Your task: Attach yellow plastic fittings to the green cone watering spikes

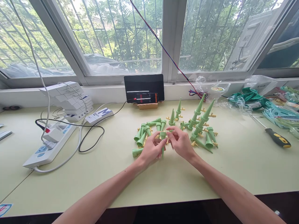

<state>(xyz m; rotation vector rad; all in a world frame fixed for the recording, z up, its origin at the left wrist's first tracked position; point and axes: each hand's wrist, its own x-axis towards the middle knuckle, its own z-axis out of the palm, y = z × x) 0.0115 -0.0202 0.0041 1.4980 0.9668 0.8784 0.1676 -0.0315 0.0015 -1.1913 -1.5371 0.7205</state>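
1. At nine o'clock from the hands, a white power strip (pixel 50 151) lies on the tabletop (pixel 105 171), with stacked white boxes (pixel 76 102) towards ten
2. Loose green cones (pixel 141 137) lie just beside the left hand, at its ten to eleven o'clock
3. A phone (pixel 147 98) stands at eleven o'clock
4. The left hand (pixel 153 147) is clamped on a green spike (pixel 163 135), cap at twelve, tip at six
5. The right hand (pixel 181 143) has its fingertips beside that cap; whether they grip anything cannot be told
6. At two o'clock, standing cones (pixel 203 117) carry yellow valves (pixel 212 115)
7. A screwdriver (pixel 277 137) lies at three
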